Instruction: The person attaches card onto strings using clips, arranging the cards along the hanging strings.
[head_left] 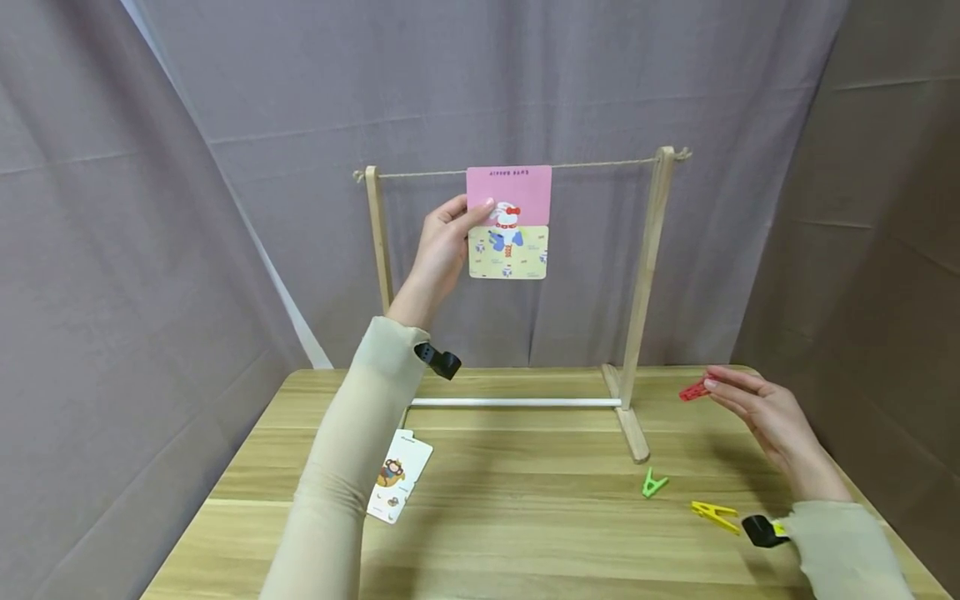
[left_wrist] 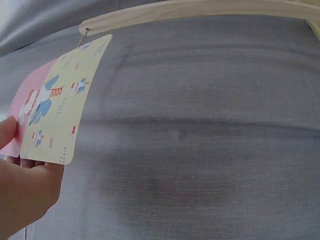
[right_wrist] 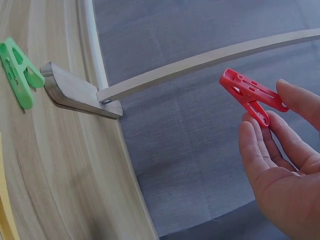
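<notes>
My left hand (head_left: 444, 242) pinches a pink and yellow card (head_left: 517, 250) by its left edge, thumb in front and fingers behind. The card bears a cartoon figure and upside-down lettering. It hangs upright in front of the string (head_left: 600, 165) of a wooden stand; whether it touches the string I cannot tell. In the left wrist view the same card (left_wrist: 75, 115) is seen from the side. Over the table's right side, my right hand (head_left: 776, 421) holds a red clothespin (right_wrist: 247, 92) by its handle ends, between thumb and fingers.
A green clothespin (head_left: 652, 483) and a yellow clothespin (head_left: 716, 515) lie on the wooden table (head_left: 525, 533). White cards with a monkey picture (head_left: 405, 471) lie partly behind my left forearm. The stand has two posts (head_left: 647, 275) and a white lower bar (head_left: 517, 403). Grey curtains hang behind.
</notes>
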